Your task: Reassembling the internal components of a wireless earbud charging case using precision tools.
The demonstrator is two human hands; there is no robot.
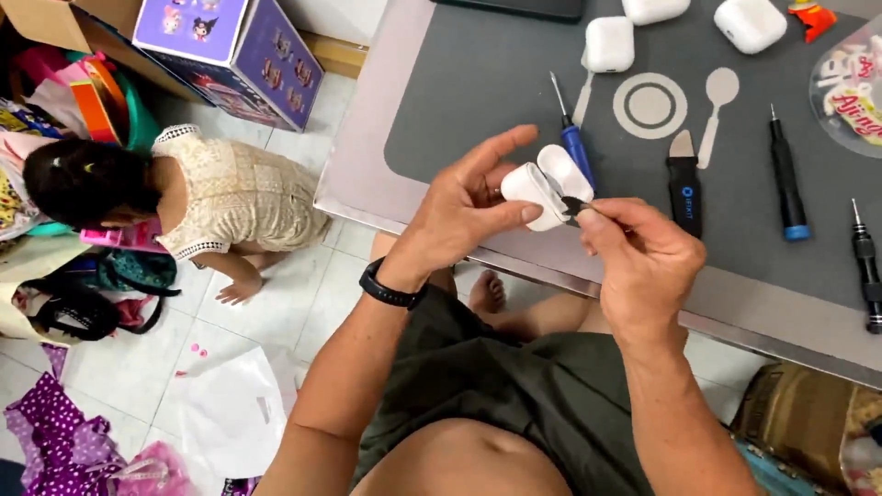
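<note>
My left hand grips a small white earbud case with its lid flipped open, held just over the near edge of the table. My right hand pinches a small dark tool whose tip touches the case at its hinge side. A black band sits on my left wrist. Behind the case lies a blue-handled screwdriver on the grey work mat.
On the mat lie a black pry tool, a blue-tipped black screwdriver, another black screwdriver, three more white cases, and a printed plastic bag. A child crouches on the tiled floor at left among bags, boxes and clothes.
</note>
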